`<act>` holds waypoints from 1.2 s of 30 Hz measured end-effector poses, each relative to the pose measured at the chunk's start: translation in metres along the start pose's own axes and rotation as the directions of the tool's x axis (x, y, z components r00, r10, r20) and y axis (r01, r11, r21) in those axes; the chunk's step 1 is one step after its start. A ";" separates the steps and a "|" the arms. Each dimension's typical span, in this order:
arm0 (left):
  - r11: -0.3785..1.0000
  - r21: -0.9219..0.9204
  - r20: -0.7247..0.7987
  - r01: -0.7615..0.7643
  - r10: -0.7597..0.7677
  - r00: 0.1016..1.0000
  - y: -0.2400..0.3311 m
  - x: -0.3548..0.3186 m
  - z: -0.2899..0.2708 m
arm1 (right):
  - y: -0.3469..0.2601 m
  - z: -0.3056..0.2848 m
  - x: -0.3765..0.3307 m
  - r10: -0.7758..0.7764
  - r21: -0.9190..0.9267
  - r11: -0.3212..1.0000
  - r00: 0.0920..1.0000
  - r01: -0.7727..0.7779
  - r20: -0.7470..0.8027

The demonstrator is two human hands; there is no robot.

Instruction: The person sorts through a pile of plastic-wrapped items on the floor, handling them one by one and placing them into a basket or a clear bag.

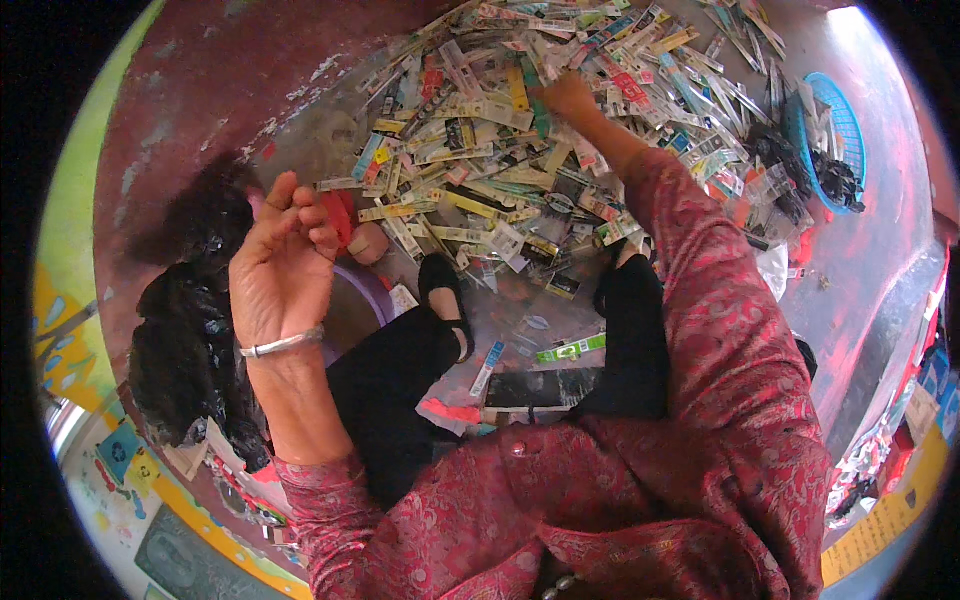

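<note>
A broad heap of flat plastic wrapper strips [470, 150] in white, yellow, green and red covers the floor in front of me. My right hand [572, 97] reaches into its far part, fingers drawn together beside a green strip [541, 115]; what they pinch is hidden. Raised on the left, my left hand [285, 260] has its palm turned up and its fingers loosely curled and apart, holding nothing. A silver bangle [284, 344] circles that wrist. Behind this hand is blurred black plastic [195, 215], and below it lies a crumpled black plastic bag [185, 345].
A blue basket [848, 130] with black plastic and strips in it stands at the right. The purple rim [368, 293] of a container shows beside my left leg. Between my feet [440, 290] lie a green strip [572, 349] and a dark flat piece [540, 388]. A maroon wall [200, 80] rises far left.
</note>
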State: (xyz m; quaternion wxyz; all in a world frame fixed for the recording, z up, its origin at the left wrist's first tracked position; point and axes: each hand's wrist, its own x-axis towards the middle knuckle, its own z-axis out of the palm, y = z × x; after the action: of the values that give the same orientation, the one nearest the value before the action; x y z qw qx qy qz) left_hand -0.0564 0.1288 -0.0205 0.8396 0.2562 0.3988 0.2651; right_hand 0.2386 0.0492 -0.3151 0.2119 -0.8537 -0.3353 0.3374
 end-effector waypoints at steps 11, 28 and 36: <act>0.998 -0.013 0.011 0.068 -0.067 0.998 -0.007 -0.001 0.008 | -0.022 0.056 -0.077 0.097 -0.242 0.970 0.936 -0.014 0.338; 0.998 -0.002 0.004 0.061 -0.061 0.998 -0.013 0.003 0.012 | 0.003 -0.045 -0.039 -0.115 0.002 0.993 0.991 0.115 -0.067; 0.996 -0.007 0.026 0.087 -0.087 0.996 -0.010 0.000 0.005 | -0.009 -0.063 -0.041 0.043 -0.545 0.819 0.929 0.178 0.368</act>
State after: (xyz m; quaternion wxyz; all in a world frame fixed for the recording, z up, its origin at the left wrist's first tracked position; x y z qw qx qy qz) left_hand -0.0500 0.1204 -0.0248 0.8565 0.2388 0.3976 0.2265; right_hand 0.2575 0.0179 -0.2492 -0.1065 -0.7874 -0.4843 0.3661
